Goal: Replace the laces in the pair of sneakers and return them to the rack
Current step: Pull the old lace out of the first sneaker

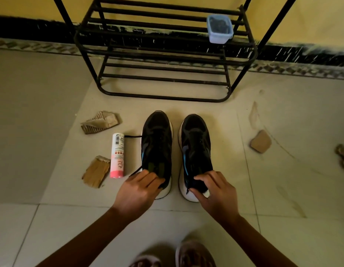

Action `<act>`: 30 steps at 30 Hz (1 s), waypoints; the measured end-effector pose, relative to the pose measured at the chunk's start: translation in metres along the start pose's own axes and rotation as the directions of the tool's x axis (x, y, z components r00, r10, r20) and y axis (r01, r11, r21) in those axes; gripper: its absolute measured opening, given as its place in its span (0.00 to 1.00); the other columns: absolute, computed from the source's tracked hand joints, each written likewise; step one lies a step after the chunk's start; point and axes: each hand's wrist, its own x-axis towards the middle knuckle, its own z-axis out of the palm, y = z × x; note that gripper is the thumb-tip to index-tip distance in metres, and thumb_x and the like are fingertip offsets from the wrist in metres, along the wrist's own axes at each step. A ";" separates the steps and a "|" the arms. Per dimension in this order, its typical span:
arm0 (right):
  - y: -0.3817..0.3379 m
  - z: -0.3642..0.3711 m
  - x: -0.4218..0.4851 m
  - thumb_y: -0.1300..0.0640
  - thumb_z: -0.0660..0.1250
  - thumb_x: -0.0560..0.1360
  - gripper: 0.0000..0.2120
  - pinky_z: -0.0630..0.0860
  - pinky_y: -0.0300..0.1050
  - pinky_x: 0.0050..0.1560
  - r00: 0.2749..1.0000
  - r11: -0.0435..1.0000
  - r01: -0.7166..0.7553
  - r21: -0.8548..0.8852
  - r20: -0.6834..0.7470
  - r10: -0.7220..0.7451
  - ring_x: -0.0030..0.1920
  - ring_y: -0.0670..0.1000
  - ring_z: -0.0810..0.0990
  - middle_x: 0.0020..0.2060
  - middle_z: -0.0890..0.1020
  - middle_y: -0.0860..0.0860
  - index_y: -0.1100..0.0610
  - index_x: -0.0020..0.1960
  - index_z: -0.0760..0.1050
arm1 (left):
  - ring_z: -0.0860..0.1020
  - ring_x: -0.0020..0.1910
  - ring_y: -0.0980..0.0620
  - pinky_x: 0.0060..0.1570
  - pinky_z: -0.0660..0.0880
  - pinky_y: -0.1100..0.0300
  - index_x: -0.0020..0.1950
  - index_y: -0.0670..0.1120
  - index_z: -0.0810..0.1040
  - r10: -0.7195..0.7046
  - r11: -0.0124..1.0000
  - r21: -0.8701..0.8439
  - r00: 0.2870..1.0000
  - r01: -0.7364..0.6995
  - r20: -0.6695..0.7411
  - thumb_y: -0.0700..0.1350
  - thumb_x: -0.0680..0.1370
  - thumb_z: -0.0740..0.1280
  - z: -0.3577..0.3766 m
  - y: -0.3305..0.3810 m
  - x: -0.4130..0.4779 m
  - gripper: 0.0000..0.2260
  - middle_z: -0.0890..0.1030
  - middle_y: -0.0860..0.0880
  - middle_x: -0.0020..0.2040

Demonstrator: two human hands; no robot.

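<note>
**A:** Sneakers [194, 132] — heels at the hands. Left hand [140, 189] grasps the left sneaker [156, 143] at its collar; right hand [213, 191] pinches the right sneaker [198, 157] at its heel.

**B:** Good practice?

**A:** Steady each heel; draw the black lace [131, 136], left of the left hand, out evenly. Eyelets too dark to read — rack [167, 60] top cropped.
</note>
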 end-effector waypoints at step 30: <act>0.035 -0.004 0.056 0.65 0.70 0.72 0.10 0.71 0.25 0.36 0.834 0.742 -0.517 0.427 0.056 0.548 0.40 0.42 0.79 0.43 0.79 0.48 0.57 0.52 0.80 | 0.75 0.43 0.61 0.47 0.70 0.71 0.55 0.47 0.81 -0.356 0.794 -0.374 0.865 0.479 0.353 0.44 0.76 0.67 0.011 0.011 0.121 0.09 0.82 0.51 0.49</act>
